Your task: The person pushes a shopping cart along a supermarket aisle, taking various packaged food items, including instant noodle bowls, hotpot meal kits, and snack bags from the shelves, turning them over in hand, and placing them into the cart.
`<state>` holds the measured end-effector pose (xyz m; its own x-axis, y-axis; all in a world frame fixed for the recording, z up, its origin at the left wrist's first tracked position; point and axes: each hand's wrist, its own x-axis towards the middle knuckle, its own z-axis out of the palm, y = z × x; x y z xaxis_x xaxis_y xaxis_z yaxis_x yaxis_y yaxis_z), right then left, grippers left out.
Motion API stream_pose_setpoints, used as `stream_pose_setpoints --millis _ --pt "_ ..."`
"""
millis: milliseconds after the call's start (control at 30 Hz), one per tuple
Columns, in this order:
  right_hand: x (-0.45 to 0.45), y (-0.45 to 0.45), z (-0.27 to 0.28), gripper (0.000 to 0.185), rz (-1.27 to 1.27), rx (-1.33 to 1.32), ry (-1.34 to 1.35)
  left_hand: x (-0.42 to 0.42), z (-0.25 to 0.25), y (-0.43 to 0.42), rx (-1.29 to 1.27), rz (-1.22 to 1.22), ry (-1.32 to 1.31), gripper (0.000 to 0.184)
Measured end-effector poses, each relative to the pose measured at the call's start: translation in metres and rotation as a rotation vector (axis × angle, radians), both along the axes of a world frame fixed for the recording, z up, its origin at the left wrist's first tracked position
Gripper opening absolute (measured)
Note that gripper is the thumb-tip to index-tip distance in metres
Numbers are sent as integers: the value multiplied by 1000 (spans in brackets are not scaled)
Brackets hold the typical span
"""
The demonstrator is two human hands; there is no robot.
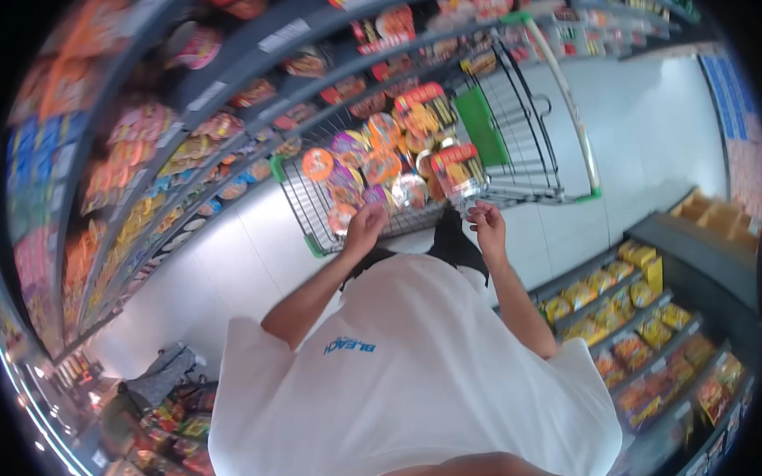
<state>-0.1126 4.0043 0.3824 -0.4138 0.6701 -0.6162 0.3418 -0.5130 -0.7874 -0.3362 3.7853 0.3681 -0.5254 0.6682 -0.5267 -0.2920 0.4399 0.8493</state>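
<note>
A wire shopping cart (pixel 310 223) with green corners stands in front of me, loaded with several instant noodle cups (pixel 382 167) and packs. The cups have orange, purple and silver colours. My left hand (pixel 366 225) is at the near side of the cart, beside the cups, with its fingers loosely bent; nothing shows in it. Close to the cart's near side, my right hand (pixel 488 225) is held up with fingers bent and apart, holding nothing visible. A red and yellow noodle pack (pixel 459 171) lies in the cart just beyond it.
Shelves (pixel 259 112) of packaged noodles run along the left and far side. At right stands a low display rack (pixel 614 301) with yellow packs. Pale floor tiles (pixel 628 121) lie beyond the cart handle (pixel 570 102). A person (pixel 127 422) is at the lower left.
</note>
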Motion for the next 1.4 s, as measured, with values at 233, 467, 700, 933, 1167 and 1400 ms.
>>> stream_pose_setpoints --millis 233,467,700,933,1167,1400 --pt "-174 92 85 41 101 574 384 -16 52 -50 184 536 -54 32" --pt "-345 173 193 58 491 1588 139 2 57 -98 279 875 -21 38" --pt "-462 226 222 63 922 1837 -429 22 59 -124 259 940 -42 40" --pt "-460 225 239 69 954 1822 -503 36 56 -133 231 1017 6 42" --pt "-471 240 251 82 1165 1806 -433 48 57 -125 217 957 30 36" --pt "-438 218 267 83 1084 1978 -371 30 57 -122 284 903 135 35"
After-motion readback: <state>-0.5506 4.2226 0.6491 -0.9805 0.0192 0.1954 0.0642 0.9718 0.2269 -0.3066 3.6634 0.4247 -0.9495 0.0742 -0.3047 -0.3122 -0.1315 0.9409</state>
